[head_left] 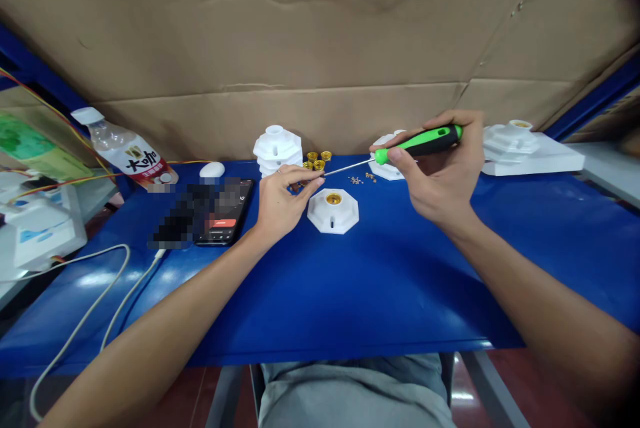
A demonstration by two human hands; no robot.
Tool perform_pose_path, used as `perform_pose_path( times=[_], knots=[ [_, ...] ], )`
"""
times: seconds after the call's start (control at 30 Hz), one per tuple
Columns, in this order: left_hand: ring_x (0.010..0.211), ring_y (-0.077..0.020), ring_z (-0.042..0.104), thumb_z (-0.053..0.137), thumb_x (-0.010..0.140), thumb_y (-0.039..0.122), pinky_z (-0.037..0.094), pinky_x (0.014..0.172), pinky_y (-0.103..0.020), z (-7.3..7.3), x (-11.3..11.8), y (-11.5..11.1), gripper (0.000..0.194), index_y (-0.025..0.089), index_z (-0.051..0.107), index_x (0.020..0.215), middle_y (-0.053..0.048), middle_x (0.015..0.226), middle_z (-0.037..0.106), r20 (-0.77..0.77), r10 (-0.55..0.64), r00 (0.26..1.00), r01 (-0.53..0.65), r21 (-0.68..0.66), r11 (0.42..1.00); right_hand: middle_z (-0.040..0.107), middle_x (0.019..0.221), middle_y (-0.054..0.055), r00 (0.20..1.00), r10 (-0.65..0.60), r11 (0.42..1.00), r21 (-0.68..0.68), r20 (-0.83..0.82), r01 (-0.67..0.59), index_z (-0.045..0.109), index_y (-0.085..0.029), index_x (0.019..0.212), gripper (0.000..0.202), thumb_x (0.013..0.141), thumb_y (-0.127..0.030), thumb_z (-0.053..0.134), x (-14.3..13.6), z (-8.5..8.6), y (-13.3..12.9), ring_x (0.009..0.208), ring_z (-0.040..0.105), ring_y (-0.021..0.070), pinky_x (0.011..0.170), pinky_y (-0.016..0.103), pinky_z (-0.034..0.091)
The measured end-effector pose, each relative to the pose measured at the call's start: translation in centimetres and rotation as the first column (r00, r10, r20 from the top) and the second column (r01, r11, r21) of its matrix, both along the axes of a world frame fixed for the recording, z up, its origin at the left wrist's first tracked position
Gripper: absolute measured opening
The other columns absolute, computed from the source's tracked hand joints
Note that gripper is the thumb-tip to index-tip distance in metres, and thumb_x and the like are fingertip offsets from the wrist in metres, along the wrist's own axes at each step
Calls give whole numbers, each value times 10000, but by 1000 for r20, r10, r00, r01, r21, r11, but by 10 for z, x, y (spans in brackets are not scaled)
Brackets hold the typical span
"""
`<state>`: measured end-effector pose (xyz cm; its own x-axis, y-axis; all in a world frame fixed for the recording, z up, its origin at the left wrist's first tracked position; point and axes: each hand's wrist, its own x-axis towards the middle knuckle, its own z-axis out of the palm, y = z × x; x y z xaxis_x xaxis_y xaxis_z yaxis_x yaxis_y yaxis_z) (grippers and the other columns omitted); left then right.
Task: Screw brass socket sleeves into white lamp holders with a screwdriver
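Observation:
My right hand point(440, 171) is closed around the green and black handle of a screwdriver point(425, 143), held nearly level with its shaft pointing left. At the shaft's tip, thumb and fingers of my left hand point(287, 198) are pinched together. Whatever lies between them is too small to make out. Below the tip, a white octagonal lamp holder point(333, 220) with a brass-coloured threaded socket sits upright on the blue table point(360, 301). Several loose brass threaded shells point(319, 163) stand just behind my left hand. Small screws point(356, 181) lie scattered beneath the screwdriver.
White lamp holders point(277, 148) are stacked at the back; another point(387, 165) stands behind my right hand. More point(515, 138) rest on a white box point(540, 160). Two phones, one with a black screen point(237, 211), a cable point(115, 295) and a bottle point(120, 148) occupy the left side.

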<state>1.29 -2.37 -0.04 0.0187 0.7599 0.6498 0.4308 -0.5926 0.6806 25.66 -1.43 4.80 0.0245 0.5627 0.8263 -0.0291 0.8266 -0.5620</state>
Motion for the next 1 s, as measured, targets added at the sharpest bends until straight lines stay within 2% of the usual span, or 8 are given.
perform_pose_path(
  times=[0.1,0.23,0.4,0.53,0.6,0.73,0.87,1.0],
  knots=[
    [946,-226,787,811,921,255,624,875,-407,0,1,0,108,280,869,1008,-43,1011,855,44,-5,999,4,7,1000,792,916,-14,999,-2,1000,3,-32,2,552,-307,1107,445,847,-211,900,-2,2,-1,848,817,253,827,502,723],
    [890,-217,789,822,916,285,633,797,-378,0,2,-1,149,252,865,1055,-55,1042,856,70,0,998,3,-37,999,788,918,-17,1000,-14,1000,18,-15,15,541,-300,1111,473,834,-228,917,-2,2,-2,858,812,237,850,476,715],
    [824,-180,740,863,869,308,607,727,-338,-2,0,1,496,239,756,1348,-78,1189,817,32,-48,998,50,-78,996,775,952,-12,999,0,1000,14,34,0,537,-302,1145,449,875,-288,896,1,-1,-1,886,814,232,860,439,690],
    [807,-192,706,880,846,389,588,720,-358,0,-3,3,483,189,769,1271,-109,1197,786,-131,-65,989,43,-162,986,771,948,-6,998,-28,999,41,60,26,558,-312,1151,448,867,-283,902,3,0,-1,889,816,245,878,456,686],
    [835,-213,701,907,809,442,590,769,-394,0,-4,2,494,181,786,1210,-114,1187,776,-246,-127,961,72,-220,973,774,940,-4,995,-65,997,50,73,61,566,-316,1147,456,853,-291,914,5,2,-2,879,815,252,876,466,691],
    [1102,-308,704,939,769,472,577,962,-484,-1,-2,-1,508,191,790,1165,-130,1244,745,-350,-255,901,162,-273,948,762,919,-4,988,-115,990,91,108,105,579,-324,1151,487,822,-293,936,11,7,-2,849,816,261,835,474,708],
    [1310,-335,644,847,895,351,503,1121,-544,-8,-2,2,356,199,757,1203,-156,1404,680,-288,-247,925,184,-227,956,730,904,-22,985,-124,966,241,117,93,601,-323,1174,546,772,-228,958,11,12,-3,805,820,258,724,433,723],
    [1263,-322,671,827,899,292,570,1032,-510,-16,-3,7,380,236,694,1250,-124,1383,697,-100,-265,959,234,-247,940,733,915,-24,981,-179,905,404,70,136,641,-317,1226,606,733,-132,940,6,16,-7,785,824,255,658,395,724]
  ],
)
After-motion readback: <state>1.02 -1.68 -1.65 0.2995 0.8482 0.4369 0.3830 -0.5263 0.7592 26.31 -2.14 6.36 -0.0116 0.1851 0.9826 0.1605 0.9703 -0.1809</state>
